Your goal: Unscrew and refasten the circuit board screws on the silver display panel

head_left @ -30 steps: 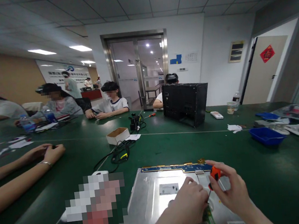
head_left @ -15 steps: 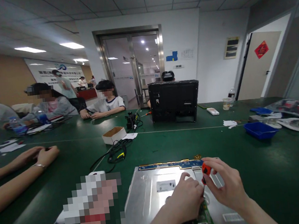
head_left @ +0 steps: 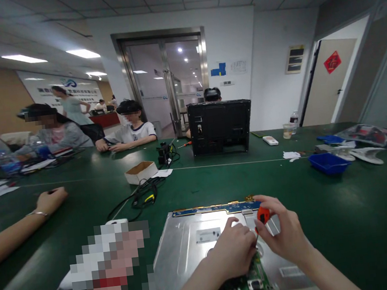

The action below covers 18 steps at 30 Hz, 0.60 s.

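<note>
My right hand (head_left: 284, 232) pinches the handle of a small orange-and-black screwdriver (head_left: 263, 215) between thumb and fingers. The thin shaft slants down to the fingertips of my left hand (head_left: 236, 248). That hand is closed, its fingers curled by the shaft; whatever they pinch is hidden. Both hands are over a silver metal-backed display panel (head_left: 180, 244) lying on the table. A green circuit board (head_left: 259, 272) shows partly under my left hand and wrist. Along the panel's far edge runs a narrow blue circuit strip (head_left: 204, 211). The screwdriver's tip is out of sight.
Left of the panel lies a white object (head_left: 69, 281), mostly pixelated. Beyond are black cables (head_left: 139, 200), an open box (head_left: 141, 173) and a black housing (head_left: 221, 128). A blue tray (head_left: 329, 164) is at right. A co-worker's hand (head_left: 51, 200) rests at left.
The view has shifted a little. The black housing has turned to face me more squarely. One of the co-worker's hands at left has gone from view. My hands stay at the board with the screwdriver.
</note>
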Each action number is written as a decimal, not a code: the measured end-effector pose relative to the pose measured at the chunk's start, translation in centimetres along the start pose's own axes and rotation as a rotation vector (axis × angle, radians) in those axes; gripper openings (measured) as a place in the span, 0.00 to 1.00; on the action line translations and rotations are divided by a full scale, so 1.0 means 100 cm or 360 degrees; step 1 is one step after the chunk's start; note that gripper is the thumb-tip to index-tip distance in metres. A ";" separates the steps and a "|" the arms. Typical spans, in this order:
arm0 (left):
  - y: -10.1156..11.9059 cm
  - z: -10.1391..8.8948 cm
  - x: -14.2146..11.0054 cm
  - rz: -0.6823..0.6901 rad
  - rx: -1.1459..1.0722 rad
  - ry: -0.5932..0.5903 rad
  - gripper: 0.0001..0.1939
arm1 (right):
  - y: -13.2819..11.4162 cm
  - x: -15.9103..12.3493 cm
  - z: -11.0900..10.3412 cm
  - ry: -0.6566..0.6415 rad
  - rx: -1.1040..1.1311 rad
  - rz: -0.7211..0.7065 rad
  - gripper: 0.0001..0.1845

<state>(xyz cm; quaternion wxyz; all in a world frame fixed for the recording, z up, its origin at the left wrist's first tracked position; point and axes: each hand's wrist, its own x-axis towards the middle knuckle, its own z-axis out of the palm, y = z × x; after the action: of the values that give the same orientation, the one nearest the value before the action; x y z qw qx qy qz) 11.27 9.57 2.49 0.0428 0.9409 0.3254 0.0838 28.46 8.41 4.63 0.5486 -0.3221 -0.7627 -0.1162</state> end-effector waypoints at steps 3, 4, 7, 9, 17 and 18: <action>-0.001 0.001 0.001 -0.0003 0.0006 -0.0004 0.05 | 0.000 0.000 0.002 0.0048 -0.0024 0.0014 0.14; -0.002 0.001 0.001 0.0007 0.0008 0.0001 0.05 | 0.000 0.000 0.003 0.0051 -0.0047 0.0015 0.14; -0.003 0.000 0.001 0.0059 0.0021 0.0007 0.06 | -0.002 0.002 0.003 0.0024 -0.0107 0.0014 0.14; -0.004 0.000 0.000 0.0078 0.0019 0.0014 0.08 | -0.004 0.004 0.002 -0.0015 -0.0085 0.0000 0.16; -0.003 0.000 0.001 0.0076 0.0013 0.0039 0.06 | -0.003 0.000 0.002 0.0013 -0.0075 0.0031 0.12; -0.003 -0.001 0.001 0.0075 0.0016 0.0033 0.06 | -0.001 -0.001 0.002 0.0029 -0.0094 0.0042 0.12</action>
<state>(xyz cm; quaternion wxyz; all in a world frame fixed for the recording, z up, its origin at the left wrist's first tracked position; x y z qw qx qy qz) 11.16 9.92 2.55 0.0328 0.9476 0.3040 0.0929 28.23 8.37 4.46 0.5472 -0.3472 -0.7497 -0.1341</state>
